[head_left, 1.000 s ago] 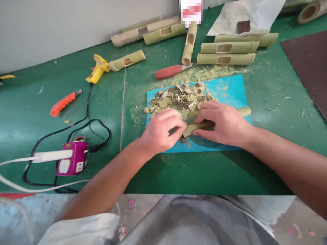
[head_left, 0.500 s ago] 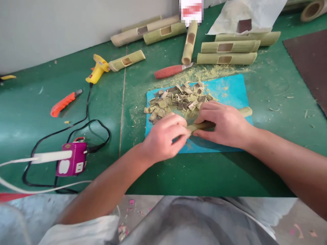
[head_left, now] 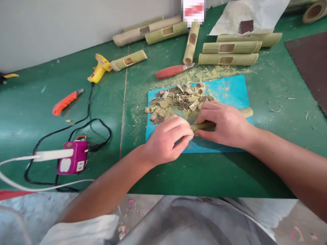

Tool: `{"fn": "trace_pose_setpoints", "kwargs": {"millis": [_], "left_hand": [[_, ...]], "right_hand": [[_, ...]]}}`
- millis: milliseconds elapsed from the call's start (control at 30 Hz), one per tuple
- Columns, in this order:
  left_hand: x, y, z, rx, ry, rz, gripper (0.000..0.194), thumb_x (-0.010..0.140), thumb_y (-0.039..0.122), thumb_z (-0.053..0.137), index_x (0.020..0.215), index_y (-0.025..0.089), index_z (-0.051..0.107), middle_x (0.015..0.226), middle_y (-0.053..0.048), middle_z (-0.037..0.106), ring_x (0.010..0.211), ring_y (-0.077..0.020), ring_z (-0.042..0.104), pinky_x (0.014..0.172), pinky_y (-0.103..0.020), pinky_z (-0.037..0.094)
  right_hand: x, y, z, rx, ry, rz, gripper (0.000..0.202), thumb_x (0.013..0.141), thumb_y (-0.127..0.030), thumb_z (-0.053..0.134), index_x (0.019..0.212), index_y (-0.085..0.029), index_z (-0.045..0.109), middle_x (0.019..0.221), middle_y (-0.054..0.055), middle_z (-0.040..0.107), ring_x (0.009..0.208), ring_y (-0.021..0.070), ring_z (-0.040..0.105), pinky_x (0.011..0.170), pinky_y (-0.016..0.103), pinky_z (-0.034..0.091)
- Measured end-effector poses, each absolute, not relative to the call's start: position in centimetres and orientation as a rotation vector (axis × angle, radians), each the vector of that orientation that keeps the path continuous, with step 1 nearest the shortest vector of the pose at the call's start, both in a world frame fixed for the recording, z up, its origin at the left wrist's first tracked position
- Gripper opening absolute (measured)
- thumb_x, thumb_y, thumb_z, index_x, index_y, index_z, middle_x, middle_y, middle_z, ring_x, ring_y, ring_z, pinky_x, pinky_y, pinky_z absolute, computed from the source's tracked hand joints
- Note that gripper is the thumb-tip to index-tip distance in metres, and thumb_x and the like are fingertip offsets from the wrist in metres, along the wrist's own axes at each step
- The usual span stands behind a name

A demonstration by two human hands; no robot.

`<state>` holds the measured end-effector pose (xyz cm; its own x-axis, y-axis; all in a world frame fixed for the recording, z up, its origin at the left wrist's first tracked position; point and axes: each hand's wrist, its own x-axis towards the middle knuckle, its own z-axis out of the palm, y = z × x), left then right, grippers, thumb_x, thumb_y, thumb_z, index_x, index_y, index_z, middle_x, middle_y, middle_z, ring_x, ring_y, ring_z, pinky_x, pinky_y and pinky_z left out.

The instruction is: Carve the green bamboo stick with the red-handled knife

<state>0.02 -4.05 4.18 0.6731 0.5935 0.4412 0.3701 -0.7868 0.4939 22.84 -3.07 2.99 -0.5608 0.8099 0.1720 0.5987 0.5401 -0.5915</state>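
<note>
A slim bamboo tube [head_left: 246, 112] lies across the blue sheet [head_left: 233, 88]. My right hand [head_left: 223, 120] is closed around its middle, thumb on the near side and fingers over the far side. At the tube's left end, my left hand [head_left: 170, 139] has its thumb and fingertips pinched together, touching or almost touching the tube. Whatever sits between those left fingertips is hidden. Just beyond both hands, a heap of bamboo chips [head_left: 182, 98] with pale sawdust covers part of the blue sheet.
A red-handled knife [head_left: 171, 71] lies behind the sheet. Bamboo tubes with cut windows [head_left: 228, 59] stand at the back. Leftward are a yellow glue gun [head_left: 99, 68], an orange cutter [head_left: 65, 102] and a purple power adapter [head_left: 74, 158] with cords. A dark mat [head_left: 310, 64] lies at right.
My left hand has shifted slightly right and down at the tube's left end, now covering more of that end. My right hand keeps its grip. The whole view has shifted slightly.
</note>
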Motion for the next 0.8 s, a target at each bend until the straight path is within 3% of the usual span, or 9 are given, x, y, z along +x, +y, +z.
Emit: {"fn": "trace_pose_setpoints", "kwargs": {"millis": [100,267,400,667,800], "left_hand": [[-0.4,-3.9,4.1,2.386,0.945,0.946,0.010,0.098,0.015,0.057,0.092,0.019,0.064,0.091,-0.004,0.072,0.088,-0.0149,0.066,0.082,-0.030,0.055],[-0.9,-3.7,3.5,2.192,1.204,0.957,0.006,0.095,0.017,0.064,0.093,0.018,0.069,0.083,0.000,0.072,0.074,-0.0108,0.065,0.071,-0.023,0.054],[-0.6,-4.0,3.1,2.167,1.190,0.906,0.007,0.092,0.017,0.069,0.099,0.019,0.071,0.082,0.001,0.072,0.072,-0.0101,0.066,0.069,-0.020,0.055],[-0.5,-3.5,3.4,2.311,1.115,0.828,0.005,0.092,0.014,0.066,0.091,0.017,0.068,0.075,0.001,0.065,0.066,-0.0093,0.060,0.065,-0.021,0.051],[-1.1,-3.1,3.5,2.384,0.935,0.816,0.006,0.093,0.012,0.066,0.091,0.016,0.070,0.083,-0.001,0.069,0.071,-0.0090,0.063,0.068,-0.020,0.052]], "right_hand": [[22.9,-3.1,3.1,-1.152,-2.360,0.675,0.017,0.084,-0.034,0.072,0.079,-0.020,0.063,0.082,0.004,0.062,0.081,0.0196,0.054,0.068,0.032,0.039],[22.8,-3.1,3.3,-1.180,-2.361,0.679,0.017,0.084,-0.034,0.073,0.080,-0.020,0.065,0.083,0.004,0.063,0.081,0.0195,0.055,0.067,0.032,0.039],[22.8,-3.1,3.2,-1.170,-2.360,0.665,0.018,0.083,-0.035,0.073,0.079,-0.021,0.063,0.082,0.004,0.063,0.081,0.0200,0.055,0.068,0.032,0.040],[22.9,-3.1,3.1,-1.169,-2.383,0.623,0.017,0.085,-0.035,0.071,0.081,-0.021,0.064,0.084,0.004,0.065,0.081,0.0201,0.056,0.068,0.032,0.040],[22.9,-3.1,3.2,-1.171,-2.384,0.627,0.018,0.085,-0.036,0.073,0.082,-0.021,0.064,0.086,0.005,0.066,0.083,0.0207,0.057,0.068,0.032,0.041]]}}
